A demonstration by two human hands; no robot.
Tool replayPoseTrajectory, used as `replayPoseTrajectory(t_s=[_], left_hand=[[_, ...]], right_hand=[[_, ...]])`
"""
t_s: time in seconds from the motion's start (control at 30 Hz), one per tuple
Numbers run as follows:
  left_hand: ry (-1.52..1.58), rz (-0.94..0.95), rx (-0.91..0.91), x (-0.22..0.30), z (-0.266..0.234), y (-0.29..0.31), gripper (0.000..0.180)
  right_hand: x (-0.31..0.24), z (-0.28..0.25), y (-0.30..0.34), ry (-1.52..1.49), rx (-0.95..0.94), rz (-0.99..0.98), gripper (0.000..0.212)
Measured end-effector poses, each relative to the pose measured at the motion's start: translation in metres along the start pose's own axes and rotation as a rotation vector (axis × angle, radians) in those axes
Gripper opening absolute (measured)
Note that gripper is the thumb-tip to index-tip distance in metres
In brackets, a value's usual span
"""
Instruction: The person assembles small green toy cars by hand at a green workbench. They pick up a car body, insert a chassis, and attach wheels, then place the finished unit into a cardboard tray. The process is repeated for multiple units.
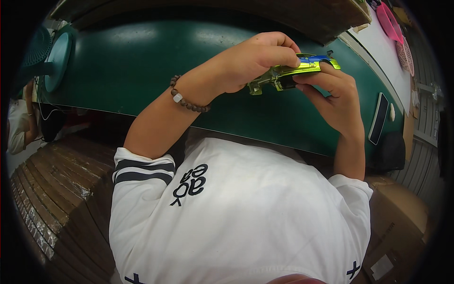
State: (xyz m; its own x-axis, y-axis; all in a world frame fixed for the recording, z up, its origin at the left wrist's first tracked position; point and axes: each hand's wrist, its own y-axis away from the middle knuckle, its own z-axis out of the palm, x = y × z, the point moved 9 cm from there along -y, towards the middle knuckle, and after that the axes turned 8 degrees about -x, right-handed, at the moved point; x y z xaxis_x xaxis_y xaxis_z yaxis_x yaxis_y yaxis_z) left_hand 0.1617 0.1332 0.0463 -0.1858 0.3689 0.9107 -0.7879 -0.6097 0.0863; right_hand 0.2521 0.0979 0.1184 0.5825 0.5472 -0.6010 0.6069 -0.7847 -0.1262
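Observation:
A shiny yellow-green and blue toy car (pixel 307 66) is held between my two hands above the green tabletop. My left hand (pixel 262 59) grips its left part from above, with the thumb and fingers closed on the body. At the other end, my right hand (pixel 335 89) supports the car from the near side, its fingers curled round the side and underneath. The left end shows an open, frame-like yellow-green part (pixel 260 84) below my left hand. Fingers hide parts of the body. A brown bead bracelet (pixel 187 102) circles my left wrist.
The green table (pixel 142 61) runs across, with a box-like ledge (pixel 302 19) along its far side. A fan (pixel 57 61) stands at the left. A phone (pixel 378 118) lies at the right by a black item (pixel 390 150). Stacked flat cardboard (pixel 61 189) and a carton (pixel 397 213) flank me.

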Motion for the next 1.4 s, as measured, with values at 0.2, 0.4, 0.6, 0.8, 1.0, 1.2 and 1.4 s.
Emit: replayPoseTrajectory(t_s=[0.2,0.4,0.6,0.8,1.0,1.2,1.4], left_hand=[[0.38,-0.039,-0.07,-0.007,0.0,-0.001,0.033],[0.796,-0.217,-0.158,-0.026,0.01,-0.003,0.038],[0.791,-0.227,-0.087,-0.029,0.007,-0.006,0.041],[0.814,-0.215,-0.059,-0.028,0.004,-0.005,0.042],[0.868,-0.248,-0.108,-0.034,0.007,-0.008,0.042],[0.875,-0.259,-0.255,-0.036,0.012,-0.006,0.041],[0.773,-0.288,-0.109,-0.035,0.008,-0.007,0.041]], right_hand=[[-0.001,-0.02,0.008,-0.107,0.327,-0.011,0.02],[0.0,-0.025,0.005,-0.06,0.345,0.011,0.015],[-0.006,-0.025,-0.002,-0.146,0.246,-0.069,0.012],[0.006,-0.023,-0.001,-0.248,0.255,-0.01,0.012],[0.007,-0.024,-0.005,-0.031,0.298,-0.027,0.011],[0.01,-0.018,-0.01,-0.007,0.292,0.03,0.011],[0.005,-0.02,-0.009,0.106,0.248,-0.037,0.014]])
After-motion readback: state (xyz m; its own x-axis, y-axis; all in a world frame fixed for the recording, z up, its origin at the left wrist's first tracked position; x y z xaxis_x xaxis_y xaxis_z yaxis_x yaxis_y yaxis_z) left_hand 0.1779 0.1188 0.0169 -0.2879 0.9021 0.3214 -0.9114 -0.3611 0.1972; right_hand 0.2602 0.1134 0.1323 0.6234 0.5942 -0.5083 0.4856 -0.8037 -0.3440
